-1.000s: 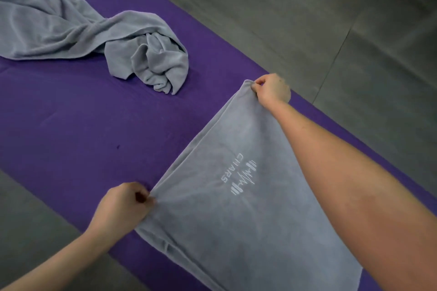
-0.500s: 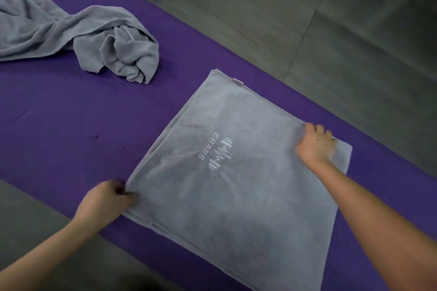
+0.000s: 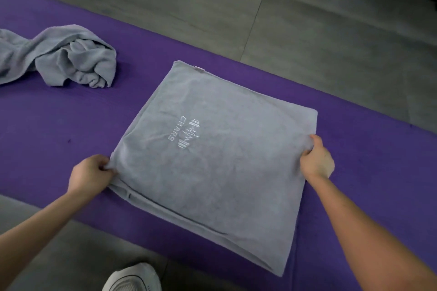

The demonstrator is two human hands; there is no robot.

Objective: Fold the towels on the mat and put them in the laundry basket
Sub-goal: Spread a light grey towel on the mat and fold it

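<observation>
A grey towel (image 3: 220, 168), folded into a flat square with a white logo facing up, lies on the purple mat (image 3: 59, 139). My left hand (image 3: 91, 173) pinches the towel's left corner. My right hand (image 3: 316, 159) grips its right edge, fingers curled round the cloth. A second grey towel (image 3: 68, 59) lies crumpled on the mat at the far left, untouched. No laundry basket is in view.
Grey tiled floor (image 3: 307, 30) surrounds the mat beyond its far edge and at its near edge. The toe of a white shoe (image 3: 132, 279) shows at the bottom, just off the mat.
My right hand let go of the far corner, slid down the towel's right side and now grips its right edge. The left hand stays on the left corner. The view shifted right.
</observation>
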